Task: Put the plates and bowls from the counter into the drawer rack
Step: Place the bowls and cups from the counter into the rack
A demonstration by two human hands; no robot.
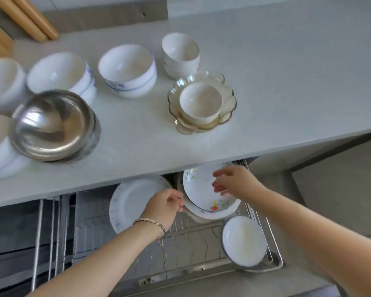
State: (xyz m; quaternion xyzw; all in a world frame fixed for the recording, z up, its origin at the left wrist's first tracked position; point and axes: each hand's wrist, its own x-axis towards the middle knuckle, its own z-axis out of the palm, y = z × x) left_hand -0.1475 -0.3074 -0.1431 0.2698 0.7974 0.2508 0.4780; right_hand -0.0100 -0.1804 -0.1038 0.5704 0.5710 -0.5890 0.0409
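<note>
The wire drawer rack (204, 239) is pulled out below the counter. In it lie a stack of floral plates (201, 196), a blue-speckled plate (131, 200) and a blue-rimmed plate (244, 241). My right hand (236, 181) hovers over the floral stack with fingers spread and nothing in it. My left hand (165, 204) is at the left edge of that stack with fingers loosely curled; a grip on a plate is not visible. On the counter (287, 82) stand white bowls with blue patterns (126, 69), stacked cups (180, 54), steel bowls (54, 125) and a cup in glass dishes (201, 103).
More white bowls (0, 82) crowd the counter's left edge. Wooden rolling pins (28, 18) and a board lie at the back left. A second wire section (49, 232) of the drawer shows at the left. Floor (341, 189) lies to the right.
</note>
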